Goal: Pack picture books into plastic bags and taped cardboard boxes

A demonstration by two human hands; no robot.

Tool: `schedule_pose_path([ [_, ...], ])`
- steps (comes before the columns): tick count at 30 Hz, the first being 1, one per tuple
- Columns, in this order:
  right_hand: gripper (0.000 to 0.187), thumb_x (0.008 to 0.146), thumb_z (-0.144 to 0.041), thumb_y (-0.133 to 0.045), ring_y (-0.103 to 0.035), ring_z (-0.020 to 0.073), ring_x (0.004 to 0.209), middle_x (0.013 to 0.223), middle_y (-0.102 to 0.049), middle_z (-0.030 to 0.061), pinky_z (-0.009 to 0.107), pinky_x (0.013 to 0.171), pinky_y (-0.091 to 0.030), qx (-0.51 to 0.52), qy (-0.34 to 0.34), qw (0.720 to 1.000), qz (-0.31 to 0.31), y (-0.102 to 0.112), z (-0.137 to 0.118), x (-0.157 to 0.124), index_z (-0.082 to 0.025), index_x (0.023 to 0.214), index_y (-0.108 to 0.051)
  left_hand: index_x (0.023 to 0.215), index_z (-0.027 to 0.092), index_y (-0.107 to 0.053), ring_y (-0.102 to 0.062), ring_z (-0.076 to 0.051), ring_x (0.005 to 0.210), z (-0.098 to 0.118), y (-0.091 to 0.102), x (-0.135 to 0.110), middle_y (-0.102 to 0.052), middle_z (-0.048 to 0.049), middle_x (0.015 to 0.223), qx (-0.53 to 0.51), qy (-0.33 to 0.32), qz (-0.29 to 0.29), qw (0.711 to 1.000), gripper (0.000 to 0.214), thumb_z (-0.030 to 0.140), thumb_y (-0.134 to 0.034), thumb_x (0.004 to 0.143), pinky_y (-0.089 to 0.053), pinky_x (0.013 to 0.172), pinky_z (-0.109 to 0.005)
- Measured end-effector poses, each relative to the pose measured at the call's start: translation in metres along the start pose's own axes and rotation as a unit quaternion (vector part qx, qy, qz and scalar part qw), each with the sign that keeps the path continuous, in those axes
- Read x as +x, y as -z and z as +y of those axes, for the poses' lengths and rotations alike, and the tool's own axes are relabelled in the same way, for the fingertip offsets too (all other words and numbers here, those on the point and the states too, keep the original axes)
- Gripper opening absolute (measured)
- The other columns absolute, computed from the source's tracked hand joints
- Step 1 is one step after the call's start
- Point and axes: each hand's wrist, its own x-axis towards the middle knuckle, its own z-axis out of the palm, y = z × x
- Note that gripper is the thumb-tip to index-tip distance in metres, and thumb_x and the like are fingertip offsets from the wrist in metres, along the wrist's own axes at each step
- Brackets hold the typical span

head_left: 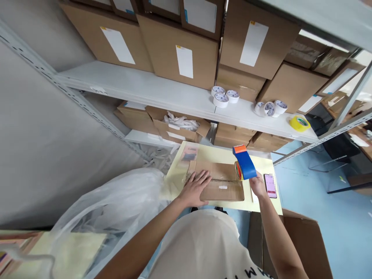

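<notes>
A flat brown cardboard box lies on a pale yellow table in front of me. My left hand rests flat on the box's left part, fingers spread. My right hand grips the handle of a blue tape dispenser with an orange top. The dispenser stands at the box's right edge. A strip of clear tape runs along the box's middle seam.
A phone lies on the table right of my right hand. White tape rolls and a yellow roll sit on the white shelf among brown boxes. A clear plastic bag bulges at my left. An open carton stands lower right.
</notes>
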Motion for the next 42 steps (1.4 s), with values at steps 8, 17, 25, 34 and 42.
schedule_pose_path([
  [8,0.049,0.083,-0.071,-0.049,-0.061,0.0233,0.088,0.089,-0.066,0.0049,0.034,0.073,-0.050,0.030,0.007,0.998,0.061,-0.022,-0.002,-0.027,-0.027,0.099,-0.062,0.151,0.020,-0.031,-0.018,-0.034,0.149,-0.001,-0.002,-0.001,-0.026,-0.0141,0.160,-0.007,-0.013,0.016,1.000,0.104,0.062,-0.069,0.064,-0.005,0.120,-0.054],
  [17,0.058,0.063,-0.038,-0.073,-0.062,0.0199,0.080,0.090,-0.069,0.0013,0.032,0.074,-0.048,0.032,-0.093,0.995,0.003,-0.016,-0.017,-0.024,-0.026,0.119,-0.062,0.150,0.019,-0.032,-0.019,-0.035,0.148,-0.007,-0.003,0.006,-0.027,-0.0151,0.159,-0.007,-0.085,0.000,0.996,0.107,0.064,-0.071,0.062,-0.005,0.120,-0.054],
  [25,0.043,0.072,-0.060,-0.062,-0.042,0.0134,0.054,0.055,-0.050,-0.0013,0.027,0.053,-0.033,-0.090,-0.098,0.989,0.062,-0.023,-0.024,0.000,-0.019,0.059,-0.057,0.149,0.017,-0.035,-0.021,-0.036,0.147,-0.012,-0.002,0.009,-0.027,-0.0168,0.159,-0.074,-0.096,-0.006,0.993,0.112,0.075,-0.067,0.059,-0.008,0.120,-0.054],
  [34,0.058,0.059,-0.075,-0.068,-0.033,0.0102,0.051,0.051,-0.039,-0.0051,0.026,0.050,-0.028,-0.139,-0.110,0.984,0.026,-0.031,-0.013,0.004,-0.021,0.055,-0.048,0.118,0.019,-0.065,-0.062,-0.027,0.118,0.020,0.020,0.032,-0.066,-0.0126,0.128,-0.575,0.161,0.081,0.798,0.057,0.061,-0.061,0.079,-0.047,0.100,-0.038],
  [42,0.057,0.062,-0.076,-0.064,-0.039,0.0116,0.052,0.053,-0.046,-0.0031,0.026,0.051,-0.034,-0.181,-0.087,0.980,0.011,-0.036,-0.018,0.000,-0.020,0.057,-0.051,0.060,0.017,-0.060,-0.069,-0.017,0.068,0.038,0.037,0.057,-0.067,0.0018,0.061,-0.691,0.213,0.060,0.688,0.030,0.041,-0.074,0.070,-0.053,0.074,-0.029],
])
